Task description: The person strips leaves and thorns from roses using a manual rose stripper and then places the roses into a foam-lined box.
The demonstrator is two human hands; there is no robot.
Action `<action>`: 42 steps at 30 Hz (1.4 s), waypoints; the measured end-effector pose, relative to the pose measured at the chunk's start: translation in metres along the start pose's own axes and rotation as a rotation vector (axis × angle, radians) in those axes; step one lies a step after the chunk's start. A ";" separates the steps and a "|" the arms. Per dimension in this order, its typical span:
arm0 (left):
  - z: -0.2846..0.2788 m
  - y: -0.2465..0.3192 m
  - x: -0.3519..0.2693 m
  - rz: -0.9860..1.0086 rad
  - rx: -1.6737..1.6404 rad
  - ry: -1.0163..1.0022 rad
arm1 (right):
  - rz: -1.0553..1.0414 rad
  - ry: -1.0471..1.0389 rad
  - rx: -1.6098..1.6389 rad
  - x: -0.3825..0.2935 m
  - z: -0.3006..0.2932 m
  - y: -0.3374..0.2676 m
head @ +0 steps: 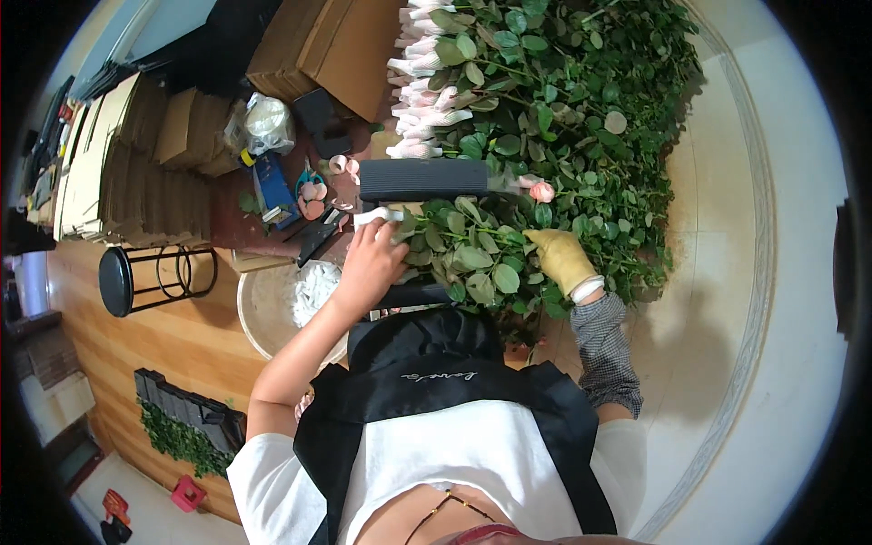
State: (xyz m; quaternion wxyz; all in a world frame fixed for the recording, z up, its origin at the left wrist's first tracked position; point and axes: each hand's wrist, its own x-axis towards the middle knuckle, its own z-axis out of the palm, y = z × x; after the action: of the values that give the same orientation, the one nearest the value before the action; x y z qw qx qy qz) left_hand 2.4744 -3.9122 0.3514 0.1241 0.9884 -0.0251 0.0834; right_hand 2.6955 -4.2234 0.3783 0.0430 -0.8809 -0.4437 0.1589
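Note:
My bare left hand [376, 255] has its fingertips on a white net sleeve [378, 216] at the flower end of a leafy rose stem; its thumb is hidden. My right hand [562, 259], in a yellow glove, closes around the green stems [501, 235] farther right, its fingers partly hidden by leaves. Beyond my hands lies a ribbed dark grey block [424, 178]. Past it, a row of roses in pale net sleeves [422, 122] lies with leafy stems [579, 129] pointing right. One uncovered pink rose [542, 192] rests among the leaves.
A round tub [262, 320] of white sleeves stands below the table edge. On the table are scissors [310, 180], loose petals [313, 199], a blue box [276, 191], a black phone [323, 119] and cardboard stacks [340, 54]. A black stool [117, 281] stands at left.

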 end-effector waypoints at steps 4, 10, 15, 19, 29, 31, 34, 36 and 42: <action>-0.008 -0.007 0.010 0.004 -0.071 -0.087 | 0.171 0.046 0.258 -0.007 -0.028 -0.013; -0.003 -0.009 0.007 -0.095 -0.408 -0.040 | 0.154 0.099 0.096 -0.018 -0.001 0.007; -0.003 -0.022 0.015 0.025 -0.348 -0.077 | 0.137 0.186 -0.009 -0.018 0.008 0.003; -0.013 -0.016 0.032 0.093 -0.110 -0.046 | 0.141 0.448 0.168 -0.012 0.061 0.027; 0.006 -0.021 0.013 -0.028 -0.231 -0.071 | 0.020 0.636 0.295 0.068 -0.087 0.040; 0.008 -0.016 0.013 -0.044 -0.214 -0.077 | -0.030 0.802 0.143 0.108 -0.083 0.058; 0.013 -0.017 0.011 -0.071 -0.263 -0.082 | 0.162 0.728 -0.174 0.152 -0.062 0.088; 0.015 -0.017 0.010 -0.074 -0.282 -0.057 | 0.161 0.729 -0.284 0.173 -0.070 0.105; 0.014 -0.015 0.008 -0.124 -0.293 -0.064 | 0.109 0.932 -0.388 0.187 -0.165 0.071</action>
State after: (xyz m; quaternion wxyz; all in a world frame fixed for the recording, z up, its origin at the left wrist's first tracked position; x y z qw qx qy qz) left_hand 2.4851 -3.9013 0.3357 0.2709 0.9616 0.0203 0.0397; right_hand 2.9062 -4.1070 0.4741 0.0634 -0.8719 -0.3519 -0.3345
